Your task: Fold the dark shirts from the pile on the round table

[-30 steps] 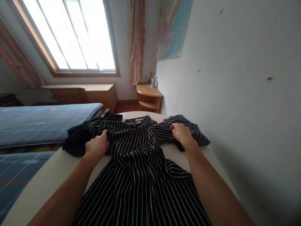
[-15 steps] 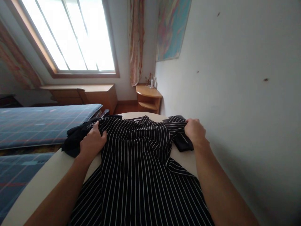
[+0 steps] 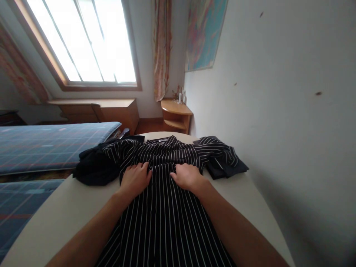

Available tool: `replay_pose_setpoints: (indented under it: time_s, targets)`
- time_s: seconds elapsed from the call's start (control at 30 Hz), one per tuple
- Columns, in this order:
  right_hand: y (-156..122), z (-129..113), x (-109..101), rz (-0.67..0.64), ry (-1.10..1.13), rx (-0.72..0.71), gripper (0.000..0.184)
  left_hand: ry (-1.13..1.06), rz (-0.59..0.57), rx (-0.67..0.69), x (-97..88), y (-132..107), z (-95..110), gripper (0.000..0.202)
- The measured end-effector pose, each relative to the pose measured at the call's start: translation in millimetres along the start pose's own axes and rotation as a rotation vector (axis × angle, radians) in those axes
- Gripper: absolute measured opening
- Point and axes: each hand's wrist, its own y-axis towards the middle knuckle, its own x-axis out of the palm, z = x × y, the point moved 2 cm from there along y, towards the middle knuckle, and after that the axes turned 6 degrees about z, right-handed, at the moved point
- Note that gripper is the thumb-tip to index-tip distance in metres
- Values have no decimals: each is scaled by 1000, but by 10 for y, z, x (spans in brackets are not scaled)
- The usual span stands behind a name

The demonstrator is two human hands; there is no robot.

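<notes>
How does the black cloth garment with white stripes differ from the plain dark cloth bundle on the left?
The white-striped black garment is patterned; the plain dark bundle shows no stripes. The garment is mostly spread out, while the bundle is heaped. The left hand and right hand rest on the garment; neither touches the bundle. Both are dark and lie on the pale, curved-edge table.

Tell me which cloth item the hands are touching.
The striped garment in the middle; the dark bundle at left and dark folded cloth at right lie untouched.
</notes>
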Motion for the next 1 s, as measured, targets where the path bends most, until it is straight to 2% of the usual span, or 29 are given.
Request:
replay_pose_setpoints:
  time_s: [0.1, 0.27, 0.37, 0.47, 0.63, 0.77, 0.87, 1.0]
  targets:
    - [39, 37, 108, -20, 38, 37, 50, -45, -25, 20, 48, 1, -14, 48]
    - [286, 288, 328, 33, 182, 99, 59, -145, -37, 59, 108, 25, -109, 51]
    - [420, 431, 469, 112, 193, 121, 59, -126, -27, 41, 163, 19, -149, 55]
    - [495, 518, 562, 249, 150, 76, 55, -101, 31, 16, 246, 17, -155, 57]
    - [507, 540, 560, 459, 69, 33, 43, -200, 206, 140, 382, 52, -146, 53]
    - [462, 468, 492, 603, 54, -88, 37, -284, 275, 229, 370, 52, -145, 55]
    - [414, 431, 484, 637, 108, -175, 35, -324, 322, 262, 311, 10, -127, 52]
    - [310, 451, 514, 658, 172, -192, 32, -352, 378, 227, 261, -92, -138, 47]
